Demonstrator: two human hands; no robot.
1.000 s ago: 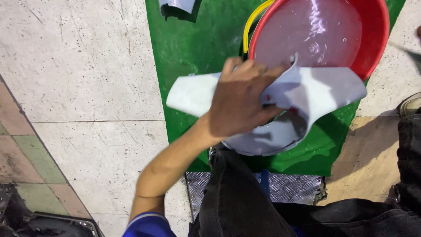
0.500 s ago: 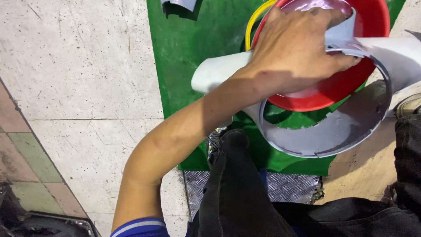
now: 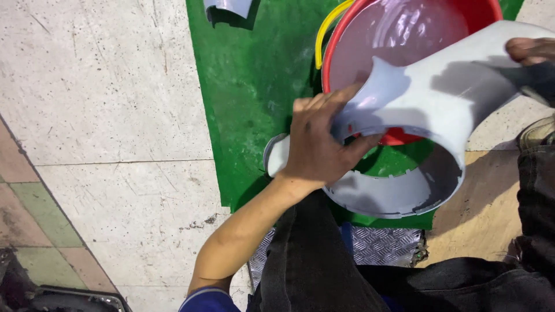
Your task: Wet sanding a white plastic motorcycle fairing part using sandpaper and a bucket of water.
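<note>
My left hand [image 3: 315, 147] grips the left side of a large grey plastic cover [image 3: 439, 98] with a round opening, thumb inside the ring and fingers over the outer face. The cover hangs tilted above the near rim of a red basin [image 3: 485, 11] of cloudy water, over a green mat [image 3: 254, 86]. My right hand [image 3: 529, 49] shows only at the right frame edge, fingers resting on the cover's far right end, with something dark just below them.
A yellow rim [image 3: 326, 29] shows behind the red basin. Another grey plastic piece [image 3: 228, 7] lies at the mat's top edge. A metal tread-plate seat [image 3: 387, 245] is under my dark trouser legs. A shoe [image 3: 537, 133] is at the right, and pale floor tiles lie at the left.
My left hand has come back from over the basin toward me and to the left. The grey cover has turned, its ring now hanging lower and its right end raised.
</note>
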